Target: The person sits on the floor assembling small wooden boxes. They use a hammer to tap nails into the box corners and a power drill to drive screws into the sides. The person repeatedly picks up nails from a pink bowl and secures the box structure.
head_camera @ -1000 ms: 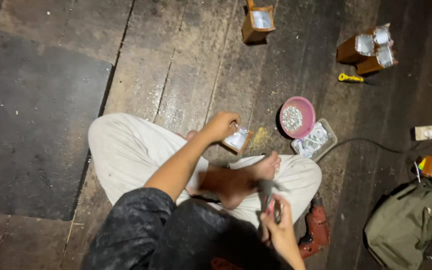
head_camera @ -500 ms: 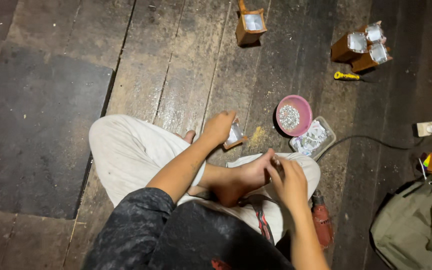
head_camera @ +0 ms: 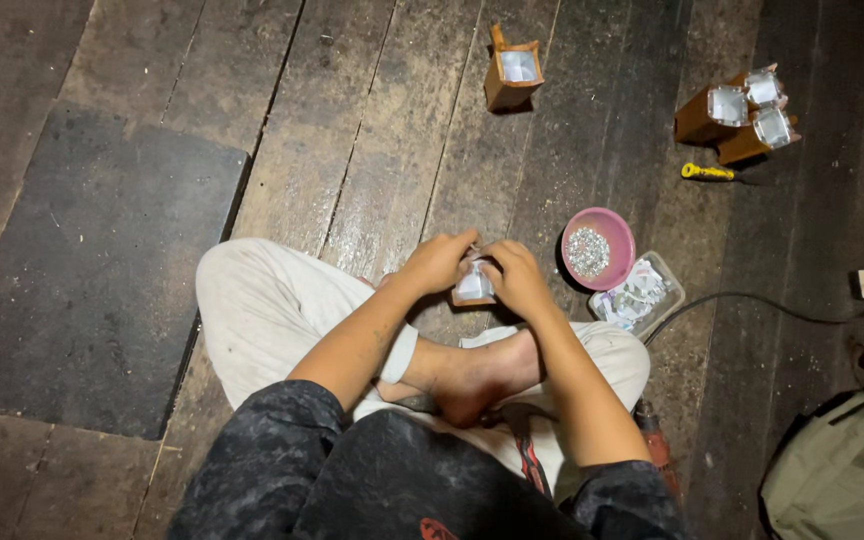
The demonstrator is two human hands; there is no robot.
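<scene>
Hands (head_camera: 480, 265) around small wooden box (head_camera: 474, 287)

A small box (head_camera: 474, 285) is being held between the left hand (head_camera: 439, 262) and the right hand (head_camera: 518, 280), just left of the pink bowl (head_camera: 599, 249). A clear tray (head_camera: 642, 297) is lying touching the bowl's lower right; a yellow tool (head_camera: 707, 172) is lying above it.
</scene>
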